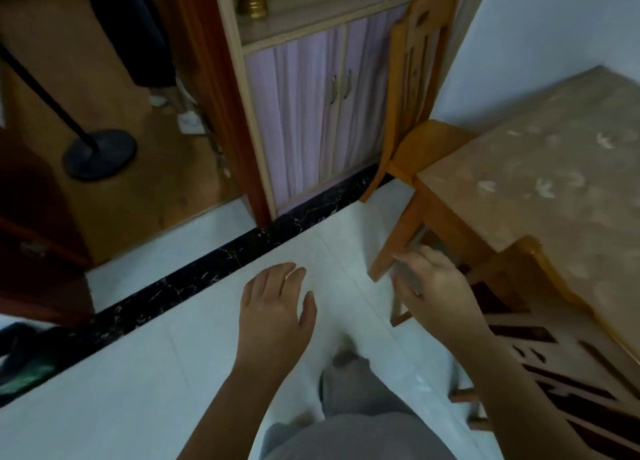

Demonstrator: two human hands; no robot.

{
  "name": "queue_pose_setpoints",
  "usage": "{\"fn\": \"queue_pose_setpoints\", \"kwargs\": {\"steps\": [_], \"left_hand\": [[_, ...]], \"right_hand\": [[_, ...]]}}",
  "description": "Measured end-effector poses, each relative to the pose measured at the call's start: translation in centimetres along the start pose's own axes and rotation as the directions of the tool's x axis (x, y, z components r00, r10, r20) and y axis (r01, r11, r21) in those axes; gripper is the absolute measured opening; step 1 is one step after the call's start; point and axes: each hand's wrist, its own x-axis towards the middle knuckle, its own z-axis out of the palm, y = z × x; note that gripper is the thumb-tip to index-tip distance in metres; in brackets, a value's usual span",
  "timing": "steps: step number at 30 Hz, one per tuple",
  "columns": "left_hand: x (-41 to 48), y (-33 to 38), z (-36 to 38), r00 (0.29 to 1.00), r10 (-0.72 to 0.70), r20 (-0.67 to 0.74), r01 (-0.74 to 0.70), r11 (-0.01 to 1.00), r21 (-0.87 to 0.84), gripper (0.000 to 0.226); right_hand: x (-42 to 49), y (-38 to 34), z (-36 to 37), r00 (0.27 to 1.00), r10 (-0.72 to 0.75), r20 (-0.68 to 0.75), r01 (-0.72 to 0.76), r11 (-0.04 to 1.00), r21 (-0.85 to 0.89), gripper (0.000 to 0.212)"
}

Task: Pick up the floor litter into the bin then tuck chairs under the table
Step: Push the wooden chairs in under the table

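Chair (420,89) stands at the table (554,168) end, seat partly under it. Left hand (277,307) and right hand (440,286) hover above the floor, fingers apart, holding nothing.

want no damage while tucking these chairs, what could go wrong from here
1. The right hand hovers by the near chair beside the table edge; fingers may get pinched between them.
2. The far chair stands close to the cabinet doors; shifting it carelessly may scrape them.
3. The person's leg is close to the near chair's legs, so a foot might catch.
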Motion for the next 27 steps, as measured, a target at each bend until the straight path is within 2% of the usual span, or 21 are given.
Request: {"fn": "queue_pose_setpoints", "kwargs": {"steps": [5, 10, 16, 19, 21, 27], "left_hand": [[10.4, -2.0, 3.4, 0.996, 0.077, 0.047, -0.078, 0.997, 0.020, 0.040], [22.4, -1.7, 5.1, 0.988, 0.135, 0.078, -0.136, 0.991, 0.006, 0.038], [34.0, -0.6, 7.8, 0.969, 0.234, 0.084, -0.231, 0.972, -0.050, 0.035], [38.2, -0.6, 9.8, 0.962, 0.250, 0.111, -0.239, 0.966, -0.099, 0.037], [41.7, -0.7, 11.4, 0.951, 0.283, 0.124, -0.267, 0.955, -0.132, 0.038], [54.1, -1.2, 15.7, 0.896, 0.413, 0.159, -0.381, 0.903, -0.200, 0.039]], "right_hand": [[9.2, 3.8, 0.6, 0.994, 0.088, -0.066, -0.089, 0.996, -0.003, 0.046], [19.3, 7.2, -0.5, 0.990, 0.113, -0.081, -0.114, 0.994, -0.002, 0.050], [28.5, 11.9, -2.3, 0.977, 0.133, -0.166, -0.144, 0.988, -0.058, 0.039], [31.1, 14.3, -2.2, 0.967, 0.212, -0.142, -0.222, 0.974, -0.054, 0.027], [32.9, 16.3, -1.9, 0.953, 0.275, -0.125, -0.283, 0.957, -0.057, 0.028], [40.7, 19.9, -1.1, 0.869, 0.456, -0.193, -0.469, 0.883, -0.020, 0.028]]}}
